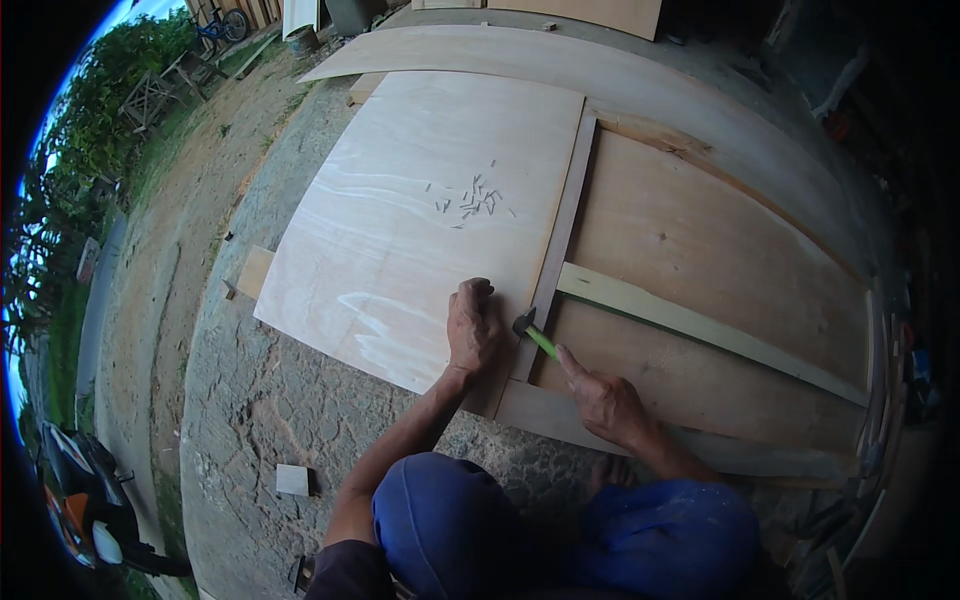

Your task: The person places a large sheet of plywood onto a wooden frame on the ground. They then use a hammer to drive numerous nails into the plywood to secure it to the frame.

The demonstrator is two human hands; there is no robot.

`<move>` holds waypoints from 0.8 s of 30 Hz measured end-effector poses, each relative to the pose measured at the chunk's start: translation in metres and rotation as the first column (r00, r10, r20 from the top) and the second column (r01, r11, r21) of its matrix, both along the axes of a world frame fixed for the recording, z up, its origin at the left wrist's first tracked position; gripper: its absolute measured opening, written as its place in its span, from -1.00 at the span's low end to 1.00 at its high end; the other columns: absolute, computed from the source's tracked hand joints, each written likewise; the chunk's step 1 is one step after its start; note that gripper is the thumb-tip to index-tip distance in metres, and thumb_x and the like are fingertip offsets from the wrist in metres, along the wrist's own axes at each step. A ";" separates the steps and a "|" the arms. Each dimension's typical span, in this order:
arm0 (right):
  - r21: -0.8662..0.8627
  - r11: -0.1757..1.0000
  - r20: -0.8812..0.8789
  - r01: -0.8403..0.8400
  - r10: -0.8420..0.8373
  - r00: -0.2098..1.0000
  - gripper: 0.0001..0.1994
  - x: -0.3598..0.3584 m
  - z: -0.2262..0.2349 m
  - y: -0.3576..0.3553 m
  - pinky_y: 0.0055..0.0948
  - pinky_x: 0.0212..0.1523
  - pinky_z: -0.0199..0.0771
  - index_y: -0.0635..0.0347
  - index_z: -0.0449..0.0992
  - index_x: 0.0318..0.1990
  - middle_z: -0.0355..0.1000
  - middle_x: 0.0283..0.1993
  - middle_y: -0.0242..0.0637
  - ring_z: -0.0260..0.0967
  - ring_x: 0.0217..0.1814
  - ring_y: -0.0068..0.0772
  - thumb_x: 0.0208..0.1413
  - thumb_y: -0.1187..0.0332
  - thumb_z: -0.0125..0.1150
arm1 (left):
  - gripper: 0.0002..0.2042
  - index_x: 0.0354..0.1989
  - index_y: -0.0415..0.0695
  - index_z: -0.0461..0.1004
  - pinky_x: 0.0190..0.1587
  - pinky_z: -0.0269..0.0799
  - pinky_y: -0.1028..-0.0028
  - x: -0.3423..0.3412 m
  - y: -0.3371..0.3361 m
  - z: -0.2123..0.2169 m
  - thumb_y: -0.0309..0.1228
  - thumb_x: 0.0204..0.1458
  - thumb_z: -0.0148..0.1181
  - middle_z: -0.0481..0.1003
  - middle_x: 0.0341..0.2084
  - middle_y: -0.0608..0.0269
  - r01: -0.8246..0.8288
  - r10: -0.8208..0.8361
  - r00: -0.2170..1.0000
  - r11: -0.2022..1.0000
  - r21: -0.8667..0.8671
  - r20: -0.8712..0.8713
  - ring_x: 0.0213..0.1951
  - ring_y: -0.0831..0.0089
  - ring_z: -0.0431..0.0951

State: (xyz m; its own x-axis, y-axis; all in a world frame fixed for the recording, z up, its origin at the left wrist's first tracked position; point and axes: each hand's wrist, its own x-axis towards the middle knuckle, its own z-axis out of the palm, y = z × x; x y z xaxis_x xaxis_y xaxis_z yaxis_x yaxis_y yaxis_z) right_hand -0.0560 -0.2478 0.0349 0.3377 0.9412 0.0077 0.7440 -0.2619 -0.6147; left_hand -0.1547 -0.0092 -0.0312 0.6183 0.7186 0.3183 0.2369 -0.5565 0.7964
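My right hand grips a hammer by its green handle. The dark hammer head is over the wooden strip at the edge of a pale plywood sheet. Close to the hammer, my left hand rests at the sheet's near right part with its fingers curled closed; whatever they may hold is hidden. Farther up the sheet lies a loose scatter of small nails. To the right, a wooden frame surrounds a recessed panel, crossed by a pale wooden bar.
Behind the work lies another long plywood sheet. Rough concrete lies under it, with a small white square piece at the near left. A motorcycle stands at the far left. My blue-clad knees are close below the work.
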 end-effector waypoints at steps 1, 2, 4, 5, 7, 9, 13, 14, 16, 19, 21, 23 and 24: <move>0.048 0.998 -0.087 0.038 -0.034 0.996 -0.34 0.000 0.000 0.002 -0.09 -0.38 0.54 0.06 0.11 0.49 0.44 -0.49 0.08 0.49 -0.54 0.00 0.22 0.49 0.05 | -0.71 -0.03 -0.14 0.39 0.03 0.42 0.20 0.010 0.010 -0.001 -0.62 0.05 0.08 0.56 -0.17 0.08 -0.024 0.024 1.000 1.000 -0.012 -0.016 -0.06 0.06 0.51; 0.071 0.992 -0.155 0.101 -0.089 0.984 -0.36 0.002 0.008 -0.002 -0.11 -0.37 0.54 0.07 0.10 0.49 0.44 -0.49 0.10 0.50 -0.53 0.01 0.25 0.47 0.05 | -0.72 -0.04 -0.13 0.40 0.03 0.41 0.19 0.028 0.016 0.001 -0.60 0.06 0.08 0.57 -0.17 0.08 -0.024 0.024 1.000 0.999 -0.046 -0.014 -0.05 0.05 0.51; 0.051 0.985 -0.246 0.164 -0.147 0.958 -0.38 0.004 0.006 -0.006 -0.24 -0.39 0.50 0.07 0.09 0.50 0.40 -0.53 0.07 0.48 -0.55 -0.15 0.29 0.43 0.05 | -0.73 -0.06 -0.12 0.40 0.01 0.42 0.20 0.047 0.040 0.010 -0.60 0.05 0.10 0.58 -0.17 0.06 -0.039 0.029 0.995 0.992 -0.118 -0.091 -0.06 0.03 0.52; 0.034 0.979 -0.290 0.203 -0.185 0.939 -0.39 0.007 0.003 -0.009 -0.30 -0.40 0.48 0.07 0.09 0.50 0.38 -0.56 0.05 0.47 -0.55 -0.23 0.31 0.41 0.05 | -0.74 -0.07 -0.12 0.41 0.00 0.42 0.21 0.060 0.050 0.012 -0.59 0.04 0.11 0.58 -0.17 0.05 -0.040 0.019 0.991 0.986 -0.159 -0.131 -0.07 0.02 0.52; 0.035 0.960 -0.327 0.278 -0.252 0.911 -0.38 0.013 0.011 -0.011 -0.40 -0.46 0.35 0.09 0.08 0.50 0.27 -0.62 -0.08 0.29 -0.56 -0.49 0.30 0.43 0.05 | -0.78 -0.10 -0.13 0.41 -0.02 0.43 0.18 0.088 0.071 0.026 -0.58 0.06 0.08 0.58 -0.19 0.02 0.027 -0.047 0.988 0.991 -0.128 -0.150 -0.09 -0.01 0.52; 0.029 0.945 -0.342 0.326 -0.297 0.892 -0.38 0.018 0.015 -0.016 -0.47 -0.50 0.27 0.11 0.07 0.50 0.22 -0.64 -0.20 0.18 -0.56 -0.64 0.30 0.44 0.05 | -0.79 -0.13 -0.14 0.42 -0.05 0.44 0.16 0.107 0.089 0.028 -0.58 0.05 0.04 0.56 -0.22 0.01 0.158 -0.146 0.976 0.985 0.064 -0.165 -0.12 -0.01 0.53; 0.062 0.929 -0.354 0.365 -0.322 0.878 -0.38 0.030 0.009 -0.031 -0.52 -0.51 0.24 0.10 0.06 0.51 0.24 -0.61 -0.27 0.13 -0.55 -0.67 0.32 0.43 0.05 | -0.74 -0.14 -0.14 0.42 -0.06 0.43 0.14 0.125 0.121 0.024 -0.61 -0.02 -0.03 0.54 -0.27 0.04 0.434 -0.347 0.895 0.824 0.364 -0.281 -0.15 -0.03 0.51; 0.077 0.922 -0.366 0.380 -0.328 0.871 -0.38 0.031 0.006 -0.036 -0.53 -0.52 0.24 0.08 0.06 0.51 0.25 -0.60 -0.26 0.12 -0.55 -0.67 0.33 0.43 0.05 | -0.73 -0.13 -0.14 0.42 -0.03 0.42 0.14 0.128 0.123 0.024 -0.62 -0.03 -0.05 0.53 -0.27 0.05 0.490 -0.391 0.863 0.804 0.337 -0.321 -0.14 -0.04 0.50; 0.110 0.910 -0.381 0.401 -0.334 0.862 -0.38 0.034 0.004 -0.040 -0.53 -0.52 0.24 0.09 0.06 0.51 0.26 -0.59 -0.30 0.12 -0.55 -0.68 0.33 0.44 0.05 | -0.73 -0.13 -0.11 0.39 -0.06 0.40 0.13 0.134 0.122 0.022 -0.62 -0.02 -0.03 0.50 -0.29 0.08 0.528 -0.388 0.834 0.767 0.363 -0.393 -0.15 0.01 0.49; 0.134 0.901 -0.414 0.412 -0.326 0.850 -0.38 0.037 0.005 -0.037 -0.52 -0.52 0.25 0.09 0.06 0.51 0.27 -0.57 -0.32 0.13 -0.54 -0.69 0.33 0.44 0.04 | -0.78 -0.17 -0.12 0.35 -0.09 0.37 0.12 0.141 0.128 0.019 -0.60 -0.01 0.00 0.46 -0.31 0.07 0.560 -0.351 0.820 0.652 0.511 -0.452 -0.16 0.05 0.47; 0.137 0.899 -0.422 0.416 -0.327 0.845 -0.38 0.039 0.004 -0.034 -0.52 -0.52 0.25 0.10 0.05 0.52 0.28 -0.57 -0.33 0.12 -0.54 -0.69 0.33 0.43 0.04 | -0.78 -0.16 -0.13 0.34 -0.07 0.35 0.12 0.146 0.121 0.021 -0.60 -0.01 -0.01 0.45 -0.29 0.06 0.547 -0.298 0.822 0.649 0.529 -0.486 -0.14 0.05 0.46; 0.130 0.900 -0.421 0.415 -0.329 0.845 -0.38 0.040 0.003 -0.030 -0.53 -0.51 0.25 0.09 0.04 0.52 0.28 -0.57 -0.34 0.12 -0.54 -0.69 0.33 0.43 0.04 | -0.79 -0.15 -0.15 0.33 -0.09 0.35 0.11 0.147 0.114 0.019 -0.60 0.01 -0.02 0.45 -0.30 0.03 0.482 -0.244 0.857 0.693 0.536 -0.455 -0.16 0.03 0.47; 0.135 0.900 -0.430 0.414 -0.323 0.843 -0.37 0.041 0.003 -0.029 -0.54 -0.51 0.25 0.09 0.04 0.52 0.27 -0.57 -0.36 0.12 -0.54 -0.69 0.33 0.43 0.04 | -0.79 -0.14 -0.17 0.32 -0.11 0.36 0.11 0.146 0.111 0.016 -0.59 0.03 -0.02 0.46 -0.32 0.01 0.421 -0.214 0.887 0.736 0.530 -0.408 -0.18 0.01 0.47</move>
